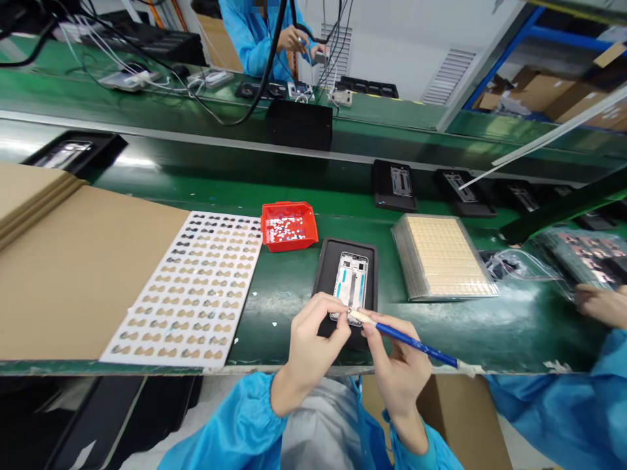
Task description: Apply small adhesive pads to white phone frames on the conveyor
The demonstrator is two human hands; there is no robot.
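- The phone frame (351, 277) lies in a black tray (323, 267) at the near side of the bench, its lower end partly hidden by fingers.
- I'd judge the step in hand to be fine work at that lower end: the right hand (399, 365) has a closed pencil-like grip on a blue pen-like tool (416, 342), pale tip over the frame.
- The left hand (316, 336) has thumb and forefinger drawn nearly together beside that tip; I can't tell whether something tiny sits between them.
- The next move seems to call for a steady tip and small finger motions; the hands themselves block the view most.
- Just beyond the tray sits a red bin (292, 246) of small white pieces; to the left, a sheet of tan stickers (193, 295).
- To the right stands a stack of clear trays (445, 254), with a co-worker's hand (605, 305) well apart.
- A black cable (272, 62) hangs farther back, clear of the work.
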